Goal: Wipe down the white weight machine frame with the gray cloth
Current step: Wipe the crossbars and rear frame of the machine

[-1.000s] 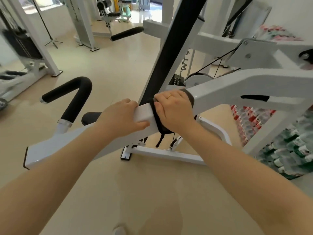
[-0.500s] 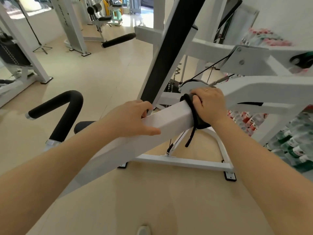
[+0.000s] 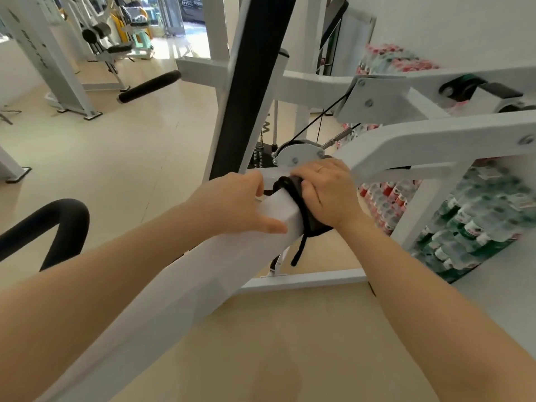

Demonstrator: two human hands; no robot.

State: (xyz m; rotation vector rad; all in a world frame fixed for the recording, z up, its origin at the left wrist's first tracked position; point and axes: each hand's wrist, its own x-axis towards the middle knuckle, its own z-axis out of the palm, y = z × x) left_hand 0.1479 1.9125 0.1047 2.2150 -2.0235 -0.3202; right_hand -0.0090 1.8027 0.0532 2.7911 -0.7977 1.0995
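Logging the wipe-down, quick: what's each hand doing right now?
Left hand: grips the white frame bar, no cloth.
Right hand: holds the gray cloth around the bar.

- a black curved padded handle [image 3: 55,224] shows at the lower left, above the beige tiled floor [image 3: 121,158].
- stacked packs of bottled water [image 3: 475,221], with green and red labels, stand at the right against the white wall [image 3: 452,27].
- a black foam roller bar [image 3: 149,86] sticks out to the left, in the middle distance.
- another white machine upright [image 3: 43,56] stands on the floor at the far left.
- a bench machine with a black pad [image 3: 114,49] stands beyond it, near a bright doorway [image 3: 185,27].
- a black weight stack [image 3: 259,158] sits low behind the frame.
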